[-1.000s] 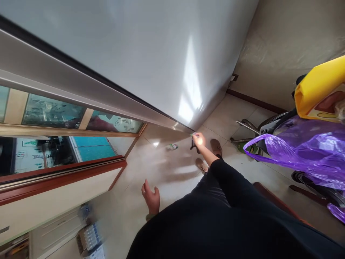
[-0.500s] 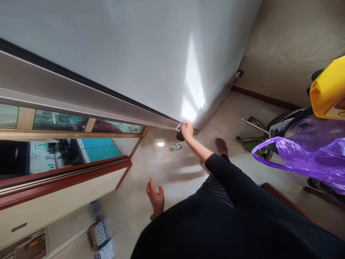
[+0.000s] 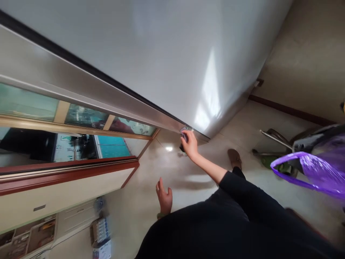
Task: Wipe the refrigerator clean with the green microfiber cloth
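My right hand (image 3: 190,144) is closed around a small dark object (image 3: 183,139), which is held against the narrow metallic edge (image 3: 161,124) of a large grey glossy panel (image 3: 167,54). What the dark object is I cannot make out. My left hand (image 3: 164,198) hangs low over the tiled floor, its fingers apart and nothing in it, with a ring on one finger and a green band at the wrist. A bright patch of light (image 3: 210,93) lies on the panel's surface near my right hand.
On the right, a purple plastic bag (image 3: 320,172) hangs beside a metal-framed chair (image 3: 277,140). A cream drawer front (image 3: 67,190) with red-brown trim is at the left. Bottles in a box (image 3: 101,230) stand at the lower left. A shoe (image 3: 235,158) is on the floor.
The view has shifted, so the panel, bag and both hands appear farther right. The yellow bag has almost left the view. My right hand remains at the panel's edge, with more of the dark object showing.
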Tool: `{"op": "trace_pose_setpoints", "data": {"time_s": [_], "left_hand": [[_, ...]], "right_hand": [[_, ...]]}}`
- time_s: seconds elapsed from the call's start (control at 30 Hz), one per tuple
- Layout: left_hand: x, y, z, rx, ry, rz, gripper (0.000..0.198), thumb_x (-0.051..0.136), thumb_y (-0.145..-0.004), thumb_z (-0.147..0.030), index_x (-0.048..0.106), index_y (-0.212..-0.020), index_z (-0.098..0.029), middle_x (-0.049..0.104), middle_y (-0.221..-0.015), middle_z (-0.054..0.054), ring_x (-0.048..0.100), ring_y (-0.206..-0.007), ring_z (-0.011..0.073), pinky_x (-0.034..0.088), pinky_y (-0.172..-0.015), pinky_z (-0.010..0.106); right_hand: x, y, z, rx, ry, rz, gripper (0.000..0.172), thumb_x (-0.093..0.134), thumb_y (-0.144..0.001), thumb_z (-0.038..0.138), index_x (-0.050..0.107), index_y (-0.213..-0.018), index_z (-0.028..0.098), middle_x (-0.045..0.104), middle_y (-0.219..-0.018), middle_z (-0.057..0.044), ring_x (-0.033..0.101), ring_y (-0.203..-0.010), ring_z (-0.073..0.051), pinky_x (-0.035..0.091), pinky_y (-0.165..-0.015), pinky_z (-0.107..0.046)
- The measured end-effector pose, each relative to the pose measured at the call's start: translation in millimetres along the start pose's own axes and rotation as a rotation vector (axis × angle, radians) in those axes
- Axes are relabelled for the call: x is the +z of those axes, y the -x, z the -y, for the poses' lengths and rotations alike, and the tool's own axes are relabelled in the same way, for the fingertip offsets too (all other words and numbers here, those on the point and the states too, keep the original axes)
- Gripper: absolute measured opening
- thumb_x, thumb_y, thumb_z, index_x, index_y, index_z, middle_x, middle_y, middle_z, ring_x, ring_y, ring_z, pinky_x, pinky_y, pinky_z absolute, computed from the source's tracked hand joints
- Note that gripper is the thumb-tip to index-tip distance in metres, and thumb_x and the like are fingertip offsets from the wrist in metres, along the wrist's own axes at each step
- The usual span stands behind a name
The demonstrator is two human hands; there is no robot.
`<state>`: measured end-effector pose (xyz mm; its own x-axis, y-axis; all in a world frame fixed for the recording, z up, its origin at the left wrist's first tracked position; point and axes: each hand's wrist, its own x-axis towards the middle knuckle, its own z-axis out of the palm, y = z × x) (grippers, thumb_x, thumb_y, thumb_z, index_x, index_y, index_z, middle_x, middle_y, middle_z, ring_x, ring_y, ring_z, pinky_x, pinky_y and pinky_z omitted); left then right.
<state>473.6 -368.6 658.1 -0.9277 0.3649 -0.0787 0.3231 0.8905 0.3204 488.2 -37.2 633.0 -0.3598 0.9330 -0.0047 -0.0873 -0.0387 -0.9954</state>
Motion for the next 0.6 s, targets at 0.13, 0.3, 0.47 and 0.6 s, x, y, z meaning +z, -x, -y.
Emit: {"op": "trace_pose_setpoints", "data": {"time_s": [0.13,0.3,0.47,0.6], "left_hand": [[13.7,-1,-8,-0.025,0.054,-0.076,0.069,0.061,-0.082,-0.014,0.059,-0.15,-0.018,0.062,-0.147,0.018,0.059,-0.145,0.0327,0.051,-0.125,0.049],[26.7,-17,-16,-0.045,0.131,-0.058,0.074,0.058,-0.082,-0.012,0.056,-0.155,-0.02,0.057,-0.157,0.016,0.053,-0.153,0.0301,0.049,-0.128,0.044],[18.4,-24,-20,-0.037,0.156,-0.07,0.072,0.058,-0.081,-0.009,0.058,-0.153,-0.017,0.058,-0.153,0.021,0.056,-0.149,0.0366,0.048,-0.128,0.052],[6.3,-24,-16,-0.013,0.086,-0.017,0.069,0.054,-0.086,-0.009,0.054,-0.155,-0.015,0.055,-0.155,0.023,0.053,-0.152,0.037,0.044,-0.132,0.05]], "right_hand": [[2,1,52,-0.24,-0.001,0.007,0.031,0.063,-0.097,0.031,0.074,-0.126,0.022,0.076,-0.129,-0.014,0.071,-0.122,-0.028,0.059,-0.106,-0.047],[8,-17,146,-0.567,0.004,0.019,0.037,0.064,-0.102,0.028,0.071,-0.139,0.028,0.074,-0.138,-0.011,0.073,-0.127,-0.025,0.063,-0.106,-0.042],[14,-28,159,-0.709,-0.009,0.035,0.037,0.063,-0.103,0.024,0.072,-0.139,0.027,0.075,-0.137,-0.011,0.074,-0.125,-0.022,0.063,-0.106,-0.038],[4,-21,72,-0.482,0.075,0.069,0.036,0.059,-0.1,0.025,0.075,-0.133,0.025,0.076,-0.136,-0.011,0.074,-0.125,-0.023,0.062,-0.109,-0.041]]}}
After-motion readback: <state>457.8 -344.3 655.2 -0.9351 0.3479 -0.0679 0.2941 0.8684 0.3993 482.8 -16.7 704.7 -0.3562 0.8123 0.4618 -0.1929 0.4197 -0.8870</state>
